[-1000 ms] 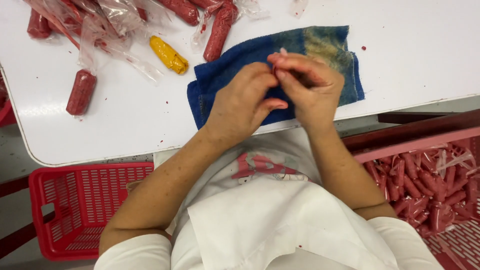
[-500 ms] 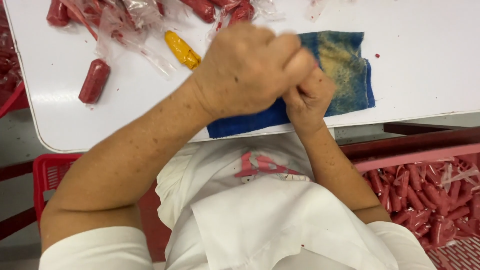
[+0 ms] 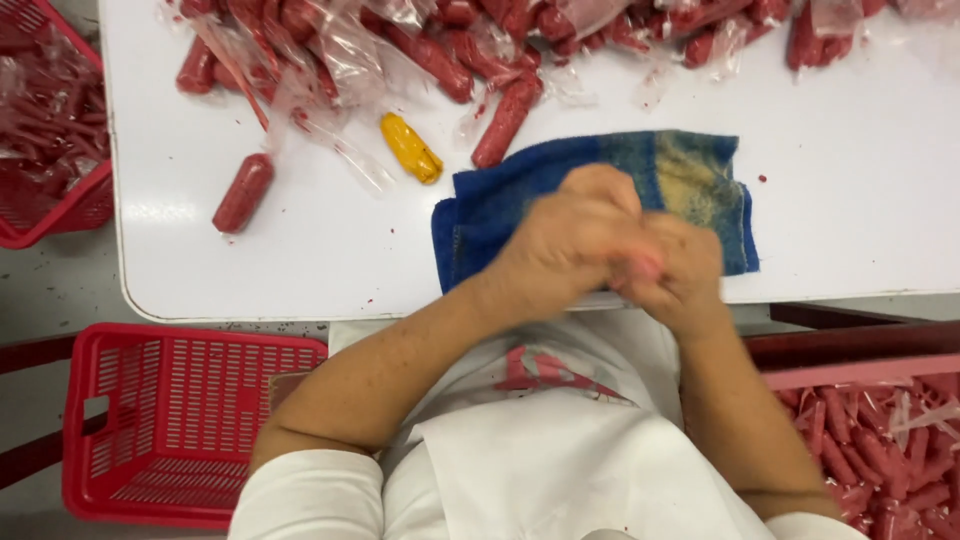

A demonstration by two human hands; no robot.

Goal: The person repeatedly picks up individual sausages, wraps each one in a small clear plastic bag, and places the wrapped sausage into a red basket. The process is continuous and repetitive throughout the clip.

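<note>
Apparently both hands met over the blue towel (image 3: 520,215) at the near edge of the tabletop (image 3: 300,270), likely so drips fell on cloth; left hand (image 3: 565,245) curled against right hand (image 3: 675,270), fingers pressed together around something small and pinkish, too blurred to name. Towel lay flat, folded, stained yellow toward its right end. Yellow piece (image 3: 411,148) and red sausages (image 3: 242,193) sat beyond, among clear wrappers (image 3: 340,70). Empty-looking red basket (image 3: 180,420) stood below the left corner

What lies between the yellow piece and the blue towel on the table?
In the head view, only bare white table lies between the yellow piece and the blue towel; a red sausage lies just above that gap.
</note>
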